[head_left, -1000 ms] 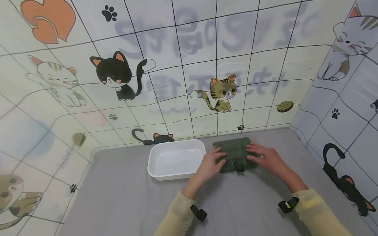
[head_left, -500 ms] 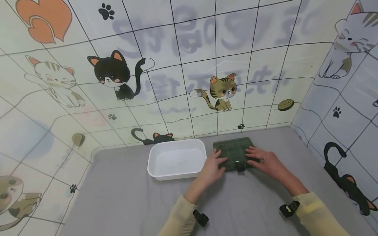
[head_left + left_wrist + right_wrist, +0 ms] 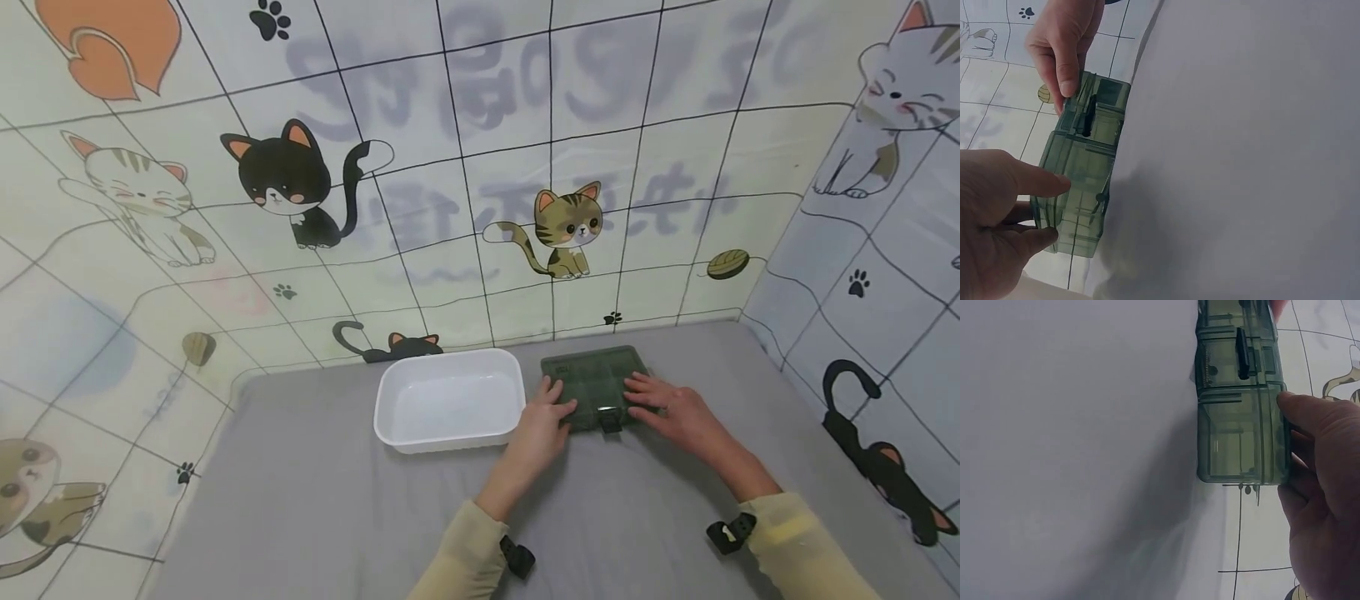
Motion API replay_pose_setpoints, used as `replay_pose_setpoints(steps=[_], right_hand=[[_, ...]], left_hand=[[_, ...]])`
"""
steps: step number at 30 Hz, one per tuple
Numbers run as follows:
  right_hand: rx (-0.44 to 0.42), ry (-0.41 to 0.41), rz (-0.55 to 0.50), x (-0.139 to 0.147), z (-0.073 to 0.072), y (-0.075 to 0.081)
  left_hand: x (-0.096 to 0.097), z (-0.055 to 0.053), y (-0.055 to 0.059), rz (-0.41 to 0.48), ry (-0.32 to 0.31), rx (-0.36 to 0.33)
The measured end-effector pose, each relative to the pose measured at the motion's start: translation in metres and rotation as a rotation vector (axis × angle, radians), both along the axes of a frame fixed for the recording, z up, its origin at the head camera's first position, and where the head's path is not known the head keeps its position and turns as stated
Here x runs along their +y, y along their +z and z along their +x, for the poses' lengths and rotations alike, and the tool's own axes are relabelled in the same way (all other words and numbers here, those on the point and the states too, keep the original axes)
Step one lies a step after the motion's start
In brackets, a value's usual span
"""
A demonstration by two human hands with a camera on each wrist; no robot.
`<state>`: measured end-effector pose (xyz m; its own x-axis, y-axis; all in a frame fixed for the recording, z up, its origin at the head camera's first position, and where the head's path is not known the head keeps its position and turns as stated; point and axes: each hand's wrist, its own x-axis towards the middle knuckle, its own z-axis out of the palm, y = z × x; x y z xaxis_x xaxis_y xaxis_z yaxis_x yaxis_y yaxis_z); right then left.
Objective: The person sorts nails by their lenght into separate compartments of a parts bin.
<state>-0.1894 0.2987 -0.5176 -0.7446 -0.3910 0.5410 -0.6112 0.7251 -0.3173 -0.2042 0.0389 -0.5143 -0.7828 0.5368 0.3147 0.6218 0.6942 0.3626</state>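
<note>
A see-through green plastic case (image 3: 600, 379) with a dark latch (image 3: 609, 418) at its front lies flat on the grey cloth. Dividers show through its lid. My left hand (image 3: 540, 425) rests on the case's left front part, fingers spread and fairly straight. From the right, my right hand (image 3: 678, 412) lays its fingers on the lid. In the right wrist view, the right thumb (image 3: 1310, 409) touches the lid's front edge. The left wrist view has the left fingers (image 3: 1041, 181) at the near end of the case (image 3: 1079, 194). Whatever the case may contain is unclear.
A white rectangular tray (image 3: 382, 433) stands directly left of the case, close to my left hand. Grey cloth (image 3: 322, 500) covers the table. Behind and at both sides rises a tiled-pattern sheet (image 3: 450, 292) printed with cartoon cats.
My left hand has shifted slightly toward the case's front left. The lid looks flatter and its dividers plainer than a second ago. My right hand has barely moved.
</note>
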Motion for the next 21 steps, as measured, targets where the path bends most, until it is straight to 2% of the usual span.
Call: replay_pose_setpoints(steps=[5,8,11,15,21], right_hand=[[0.018,-0.008,0.013,-0.001,0.001,-0.003],[-0.024,-0.031,0.071,-0.004,0.004,-0.003],[-0.106,-0.056,0.137,-0.006,0.008,-0.002],[-0.169,-0.089,0.194,-0.009,0.009,0.0],[-0.091,-0.122,0.301,-0.01,0.008,-0.002]], left_hand=[[0.003,0.002,-0.003,0.002,0.011,0.004],[0.003,0.002,-0.005,0.007,0.017,0.005],[0.002,0.003,-0.007,-0.005,0.014,0.014],[0.001,0.002,-0.006,0.012,0.017,0.013],[0.003,0.003,-0.006,0.036,0.005,0.021]])
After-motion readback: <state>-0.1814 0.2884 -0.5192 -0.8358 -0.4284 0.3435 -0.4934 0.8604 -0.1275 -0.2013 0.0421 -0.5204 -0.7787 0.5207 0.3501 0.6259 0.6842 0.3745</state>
